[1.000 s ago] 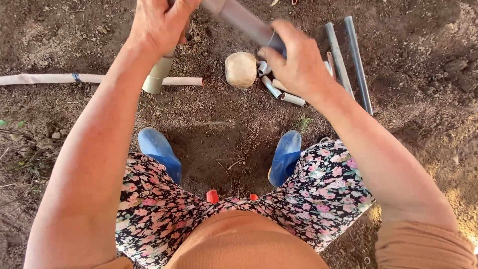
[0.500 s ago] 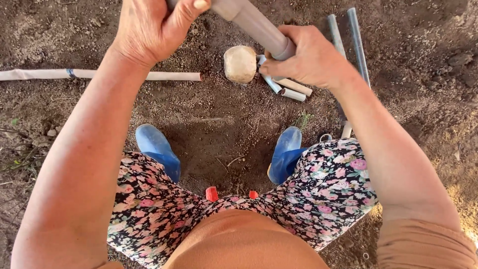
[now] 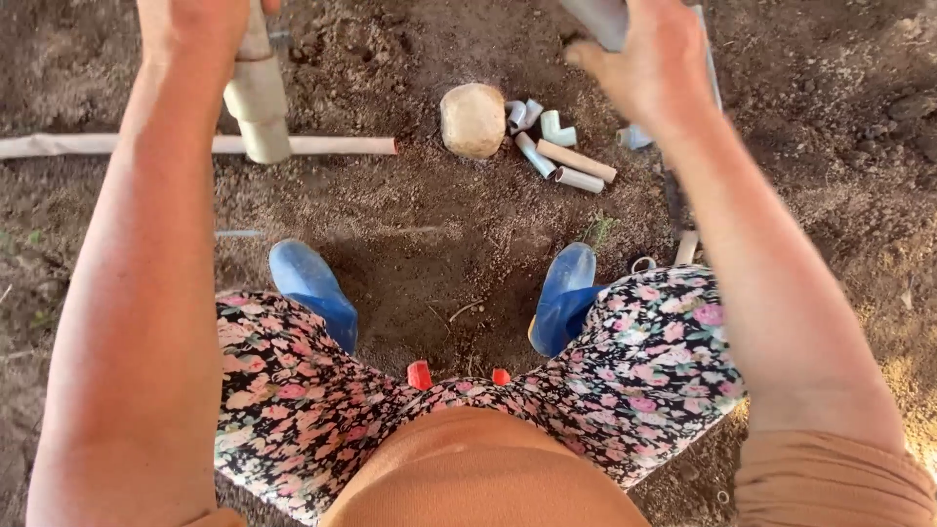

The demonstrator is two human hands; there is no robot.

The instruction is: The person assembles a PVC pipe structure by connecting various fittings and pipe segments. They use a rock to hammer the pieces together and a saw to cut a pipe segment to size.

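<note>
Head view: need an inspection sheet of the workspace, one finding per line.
Surface: bare brown dirt ground, loose and uneven.
Job's things: beige pipe fitting held in the left hand; grey pipe gripped by the right hand; long white pipe lying on the dirt.
Clutter: round stone; short pipe offcuts and elbows beside it.
Hands: both closed on their parts, raised above the ground.
Cables: nothing seen.
Surroundings: blue shoes, floral garment; no other people seen.
</note>
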